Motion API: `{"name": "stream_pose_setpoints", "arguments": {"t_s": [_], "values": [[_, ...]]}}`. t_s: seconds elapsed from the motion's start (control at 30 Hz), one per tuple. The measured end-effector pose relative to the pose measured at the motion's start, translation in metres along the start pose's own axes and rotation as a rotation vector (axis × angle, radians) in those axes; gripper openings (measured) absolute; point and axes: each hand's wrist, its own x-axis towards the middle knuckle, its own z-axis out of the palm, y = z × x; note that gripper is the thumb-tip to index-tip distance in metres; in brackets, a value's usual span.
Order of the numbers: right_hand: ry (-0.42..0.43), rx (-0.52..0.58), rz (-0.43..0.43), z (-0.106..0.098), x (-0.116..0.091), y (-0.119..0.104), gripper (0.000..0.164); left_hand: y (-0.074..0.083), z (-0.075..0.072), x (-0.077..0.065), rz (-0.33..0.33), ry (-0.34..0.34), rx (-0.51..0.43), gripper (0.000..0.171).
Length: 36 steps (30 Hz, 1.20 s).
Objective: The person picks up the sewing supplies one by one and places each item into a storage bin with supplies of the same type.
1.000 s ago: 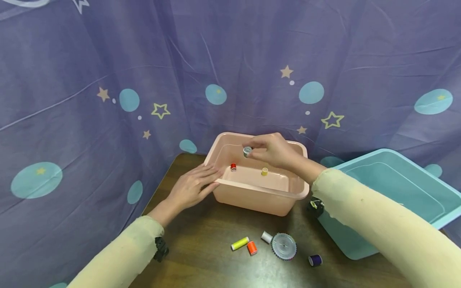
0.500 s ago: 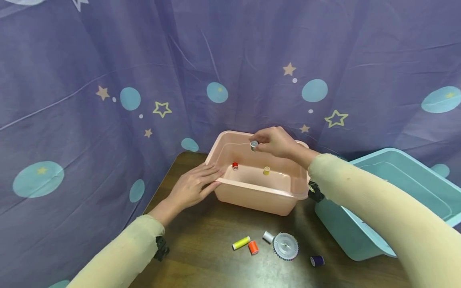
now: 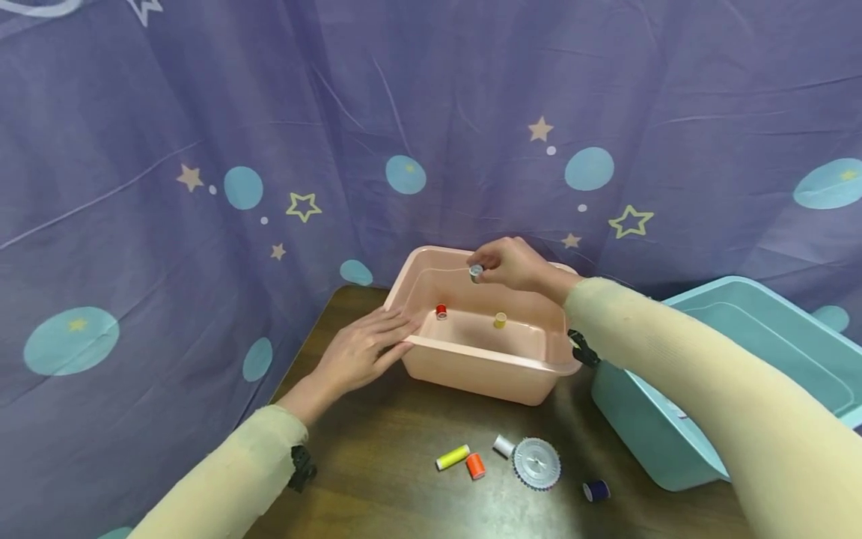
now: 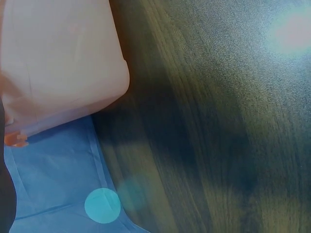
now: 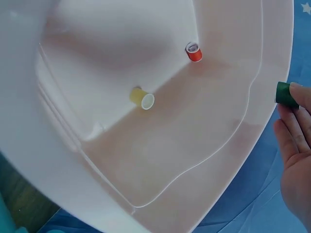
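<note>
My right hand (image 3: 510, 263) pinches a small spool of green thread (image 5: 285, 95) between thumb and fingers, raised over the back part of a pink plastic basin (image 3: 481, 385). In the head view only the pale end of that spool shows clearly. Inside the basin lie a red thread spool (image 3: 441, 311) and a yellow thread spool (image 3: 500, 320), apart from each other. My left hand (image 3: 360, 346) rests on the basin's near left corner with its fingers extended over the rim. The left wrist view shows mostly the basin's outer wall (image 4: 63, 53) and the table.
In front of the basin on the wooden table (image 3: 377, 464) lie a long yellow spool (image 3: 453, 457), an orange spool (image 3: 475, 466), a white spool (image 3: 503, 446), a round pin wheel (image 3: 536, 464) and a dark purple spool (image 3: 596, 491). A teal basin (image 3: 646, 434) stands right, a curtain (image 3: 431, 97) behind.
My right hand has moved a little up and to the right with the green thread spool, then barely shifted. The left hand stays on the rim.
</note>
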Motion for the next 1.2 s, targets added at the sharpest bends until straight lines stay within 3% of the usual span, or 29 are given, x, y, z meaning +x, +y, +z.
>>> {"name": "stream_pose_setpoints", "arguments": {"t_s": [0.4,0.63,1.2], "values": [[-0.063,0.016,-0.006,0.012,0.016,0.009,0.032,0.001,-0.001,0.002,0.005,-0.003,0.0,0.048],[-0.102,-0.048,-0.039,0.021,0.025,0.016,0.031,0.002,0.0,0.0,-0.007,-0.015,0.001,0.046],[-0.166,-0.074,-0.04,0.032,0.03,0.023,0.032,0.002,-0.002,0.001,0.005,-0.003,0.008,0.044]]}}
